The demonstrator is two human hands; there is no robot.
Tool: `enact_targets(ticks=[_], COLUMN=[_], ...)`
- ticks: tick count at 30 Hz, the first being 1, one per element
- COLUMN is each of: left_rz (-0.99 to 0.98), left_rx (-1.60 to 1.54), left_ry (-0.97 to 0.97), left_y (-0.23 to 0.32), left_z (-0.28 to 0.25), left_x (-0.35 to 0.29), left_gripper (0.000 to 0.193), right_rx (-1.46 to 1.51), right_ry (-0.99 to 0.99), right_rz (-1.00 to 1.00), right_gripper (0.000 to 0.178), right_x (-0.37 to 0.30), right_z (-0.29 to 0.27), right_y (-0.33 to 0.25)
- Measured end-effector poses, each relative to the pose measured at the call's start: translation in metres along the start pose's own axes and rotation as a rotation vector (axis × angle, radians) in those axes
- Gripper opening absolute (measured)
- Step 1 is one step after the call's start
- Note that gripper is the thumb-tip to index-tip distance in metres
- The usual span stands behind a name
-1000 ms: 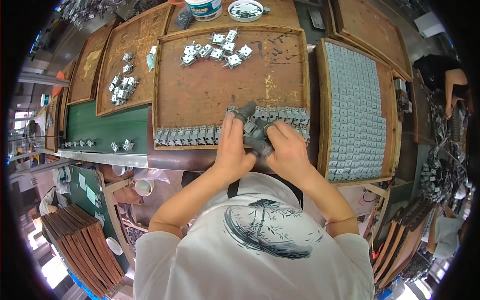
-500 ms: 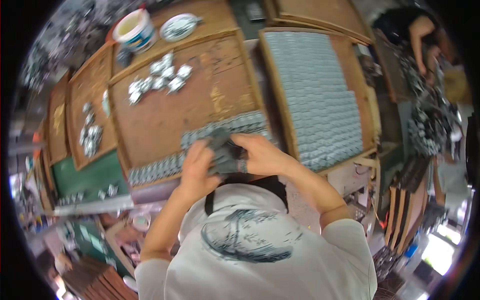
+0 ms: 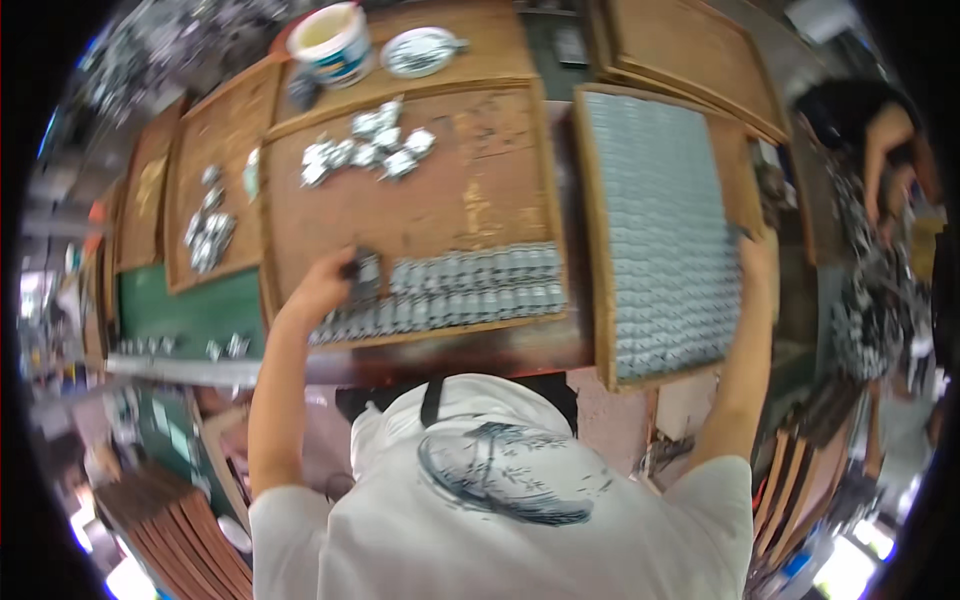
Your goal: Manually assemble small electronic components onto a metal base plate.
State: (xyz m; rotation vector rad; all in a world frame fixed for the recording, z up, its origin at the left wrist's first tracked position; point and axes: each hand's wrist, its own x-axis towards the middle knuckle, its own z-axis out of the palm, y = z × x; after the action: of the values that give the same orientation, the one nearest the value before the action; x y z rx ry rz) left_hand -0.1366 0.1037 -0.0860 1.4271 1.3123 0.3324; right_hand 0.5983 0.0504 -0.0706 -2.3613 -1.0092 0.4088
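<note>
My left hand [image 3: 325, 285] is at the left end of the rear row in the middle wooden tray [image 3: 380, 220], its fingers closed on a small grey metal part [image 3: 367, 270]. Dark coverings show at its fingertips. Two rows of similar grey metal parts [image 3: 475, 285] lie along that tray's near side. My right hand [image 3: 757, 258] reaches to the right side of a second wooden tray [image 3: 598, 250], beside closely packed rows of grey parts [image 3: 660, 220]. Its fingers look drawn together, with something dark at the tips; what they hold is too blurred to tell.
Loose shiny metal pieces [image 3: 368, 145] lie in the middle tray's far part, and more [image 3: 210, 235] in a left tray. Behind stand a white bucket [image 3: 330, 45] and a plate of small pieces [image 3: 420, 52]. Another person [image 3: 885, 140] works at the far right.
My hands were together over the middle tray's near rows, around dark grey things. They have parted: the left moved left, the right to the packed tray. The view has shifted.
</note>
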Motion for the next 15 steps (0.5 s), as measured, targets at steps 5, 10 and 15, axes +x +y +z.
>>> enact_targets(ticks=[5, 10, 15], left_rz=[0.05, 0.108, -0.12], left_rx=[-0.026, -0.016, 0.756], left_ry=[-0.183, 0.125, 1.179], left_y=[0.025, 0.034, -0.02], left_z=[0.013, 0.007, -0.044], left_x=[-0.001, -0.024, -0.098], left_gripper=[0.046, 0.041, 0.027], right_rx=[0.39, 0.664, 1.038], right_ry=[-0.036, 0.255, -0.116], right_rz=[-0.199, -0.018, -0.037], right_gripper=[0.031, 0.031, 0.031], right_x=[0.0, 0.023, -0.047], right_z=[0.009, -0.003, 0.002], right_y=[-0.018, 0.031, -0.033])
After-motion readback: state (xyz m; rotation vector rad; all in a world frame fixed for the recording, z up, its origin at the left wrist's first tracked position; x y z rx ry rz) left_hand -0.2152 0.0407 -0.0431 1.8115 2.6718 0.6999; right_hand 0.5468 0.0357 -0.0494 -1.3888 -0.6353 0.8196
